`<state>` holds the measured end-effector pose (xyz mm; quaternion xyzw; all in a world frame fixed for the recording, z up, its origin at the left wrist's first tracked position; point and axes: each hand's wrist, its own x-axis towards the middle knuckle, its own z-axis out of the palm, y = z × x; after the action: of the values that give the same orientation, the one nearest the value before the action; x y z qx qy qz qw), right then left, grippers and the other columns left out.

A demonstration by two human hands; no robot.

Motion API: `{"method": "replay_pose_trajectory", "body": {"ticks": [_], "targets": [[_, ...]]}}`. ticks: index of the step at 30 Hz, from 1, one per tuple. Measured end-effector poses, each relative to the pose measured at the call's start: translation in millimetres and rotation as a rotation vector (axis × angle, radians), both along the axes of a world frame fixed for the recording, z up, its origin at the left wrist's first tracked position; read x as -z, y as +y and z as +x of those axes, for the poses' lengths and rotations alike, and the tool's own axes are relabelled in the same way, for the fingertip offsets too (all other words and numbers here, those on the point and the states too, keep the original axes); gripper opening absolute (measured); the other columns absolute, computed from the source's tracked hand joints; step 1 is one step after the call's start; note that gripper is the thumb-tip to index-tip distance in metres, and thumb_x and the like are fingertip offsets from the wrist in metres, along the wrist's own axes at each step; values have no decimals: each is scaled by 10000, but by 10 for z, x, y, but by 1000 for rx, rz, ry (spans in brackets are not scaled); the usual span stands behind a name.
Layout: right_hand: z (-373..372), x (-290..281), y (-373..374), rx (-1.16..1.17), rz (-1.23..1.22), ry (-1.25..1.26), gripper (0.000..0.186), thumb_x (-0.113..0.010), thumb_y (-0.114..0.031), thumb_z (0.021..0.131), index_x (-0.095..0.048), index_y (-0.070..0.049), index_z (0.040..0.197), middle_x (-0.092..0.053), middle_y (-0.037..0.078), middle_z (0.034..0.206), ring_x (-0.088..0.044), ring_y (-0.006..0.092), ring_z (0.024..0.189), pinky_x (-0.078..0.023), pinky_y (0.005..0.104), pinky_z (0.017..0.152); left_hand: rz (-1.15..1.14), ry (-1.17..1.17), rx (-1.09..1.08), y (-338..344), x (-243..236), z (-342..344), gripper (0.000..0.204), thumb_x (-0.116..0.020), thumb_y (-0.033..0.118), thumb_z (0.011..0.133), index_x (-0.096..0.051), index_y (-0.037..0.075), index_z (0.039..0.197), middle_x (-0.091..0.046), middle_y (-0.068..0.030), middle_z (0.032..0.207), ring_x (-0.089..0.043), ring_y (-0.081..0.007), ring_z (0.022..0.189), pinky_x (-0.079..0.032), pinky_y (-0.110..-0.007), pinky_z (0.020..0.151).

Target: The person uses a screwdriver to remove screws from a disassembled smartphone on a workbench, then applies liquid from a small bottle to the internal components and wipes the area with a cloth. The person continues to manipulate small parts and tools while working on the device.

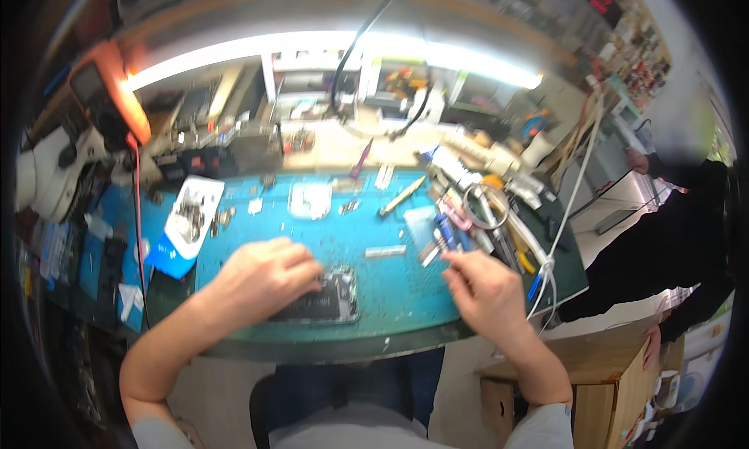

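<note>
The phone (337,302) lies on the mat (390,289), left of a heap of tools (446,230).

No lettering is legible (the red-lit display (605,3) blurs).

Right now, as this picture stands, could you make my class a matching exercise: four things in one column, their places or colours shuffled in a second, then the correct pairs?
Column one
1. Left hand
2. Right hand
3. Multimeter
4. Yellow pen-shaped tool

Column two
A. Cased in orange, at the upper left
B. Beside a blue-handled tool
C. Lying slantwise on the teal mat
D. At the opened phone

Pairs: 1-D, 2-B, 3-A, 4-C
</note>
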<state>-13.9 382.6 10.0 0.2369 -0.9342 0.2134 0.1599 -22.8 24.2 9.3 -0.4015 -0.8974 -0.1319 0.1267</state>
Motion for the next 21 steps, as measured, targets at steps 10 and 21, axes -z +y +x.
{"method": "replay_pose_trajectory", "body": {"ticks": [10, 21], "targets": [[-306, -120, 101, 210, -14, 194, 195, -692, -45, 998, -747, -58, 1185, -760, 141, 1037, -749, 356, 924, -592, 441, 781, 69, -47, -169, -45, -10, 273, 588, -896, 403, 852, -725, -3, 1242, -731, -131, 1204, -679, -327, 1140, -560, -435, 993], [21, 29, 430, 219, 167, -249, 143, -760, -211, 991, -764, -69, 1005, -774, 101, 907, -758, 303, 825, -589, 416, 744, 59, -158, -161, -76, 38, 562, 853, -974, 310, 723, -615, -34, 1415, -698, -171, 1368, -653, -376, 1241, -526, -489, 1083]]}}
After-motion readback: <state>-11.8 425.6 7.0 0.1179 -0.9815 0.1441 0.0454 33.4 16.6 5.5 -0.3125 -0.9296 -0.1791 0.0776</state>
